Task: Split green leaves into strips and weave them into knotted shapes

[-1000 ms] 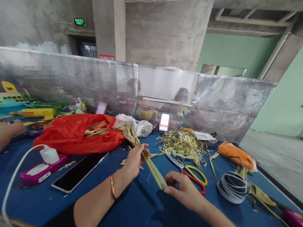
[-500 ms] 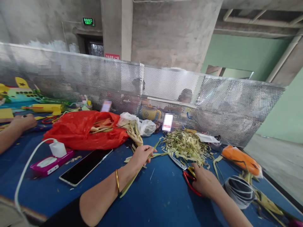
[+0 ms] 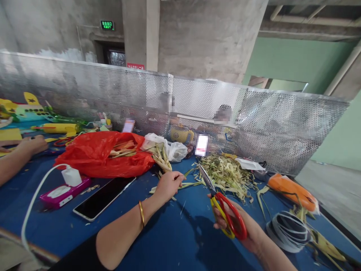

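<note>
Scissors — red and yellow loop handles, steel blades shut and pointing far-left; lifted off the blue table, gripped by the right hand with fingers wrapped about the handles. Leaf strips, pale green, lie at centre; the left hand is closed on their near end, fingers pinched, gold bangle at the wrist. Heap of leaf trimmings just beyond the blade tips. Red plastic bag with more stalks, left of centre; white bag beside it. Black phone and pink device with white charger, near left. Orange packet and coil of cord, right. Another person's hand rests far left — perforated metal screen behind all.
</note>
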